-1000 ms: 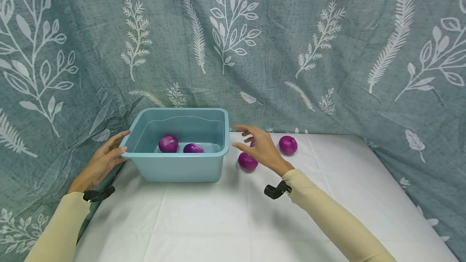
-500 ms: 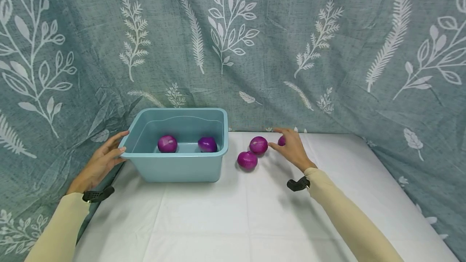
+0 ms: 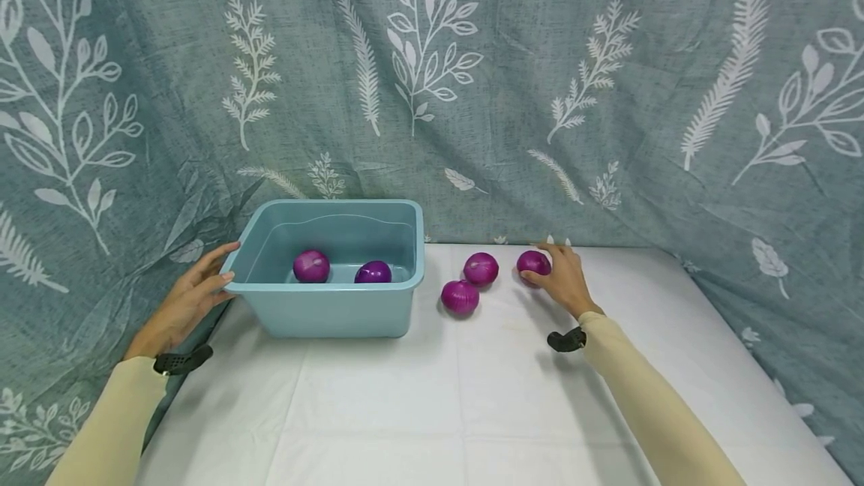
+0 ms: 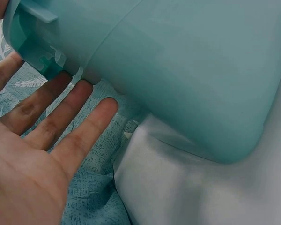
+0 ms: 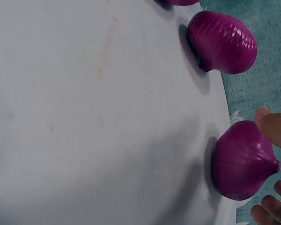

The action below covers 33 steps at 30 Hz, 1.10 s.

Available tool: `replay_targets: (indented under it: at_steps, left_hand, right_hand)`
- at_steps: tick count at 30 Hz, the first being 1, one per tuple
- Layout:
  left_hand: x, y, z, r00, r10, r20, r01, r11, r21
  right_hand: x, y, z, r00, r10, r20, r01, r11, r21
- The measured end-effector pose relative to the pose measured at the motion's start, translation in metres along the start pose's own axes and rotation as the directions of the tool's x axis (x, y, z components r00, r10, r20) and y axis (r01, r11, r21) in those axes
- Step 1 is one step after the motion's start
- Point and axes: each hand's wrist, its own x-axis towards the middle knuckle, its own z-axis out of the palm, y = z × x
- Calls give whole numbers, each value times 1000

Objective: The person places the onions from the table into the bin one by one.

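Note:
In the head view, my left hand touches the left rim of a blue plastic bin, thumb at the front corner. Its fingers are nearly straight under the rim in the left wrist view. My right hand is around a red onion on the table. In the right wrist view its thumb overlaps this onion, while the other fingertips appear slightly apart from it. Two more red onions, one farther back and one nearer, lie between hand and bin. Inside the bin are a red onion and a glossy purple onion-like bulb.
A white cloth covers the table. Behind and at both sides hangs a blue-green curtain with white leaf prints, close to the table's back edge. The bin stands at the back left.
My right hand has moved right, from beside the bin to the rightmost onion. The glossy bulb in the bin has rolled right, then partway back left. My left hand has stayed at the rim.

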Motion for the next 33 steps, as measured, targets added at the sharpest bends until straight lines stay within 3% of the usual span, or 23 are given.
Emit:
replay_targets:
  at_steps: [13, 33]
  left_hand:
    - [1, 1, 1, 1000, -1, -8, 1, 1000, -29]
    - [-1, 0, 2, 1000, 4, -20, -4, 1000, -24]
  right_hand:
    - [1, 20, 5, 996, 79, 50, -80, 997, 17]
    - [2, 27, 10, 998, 30, 51, -32, 998, 46]
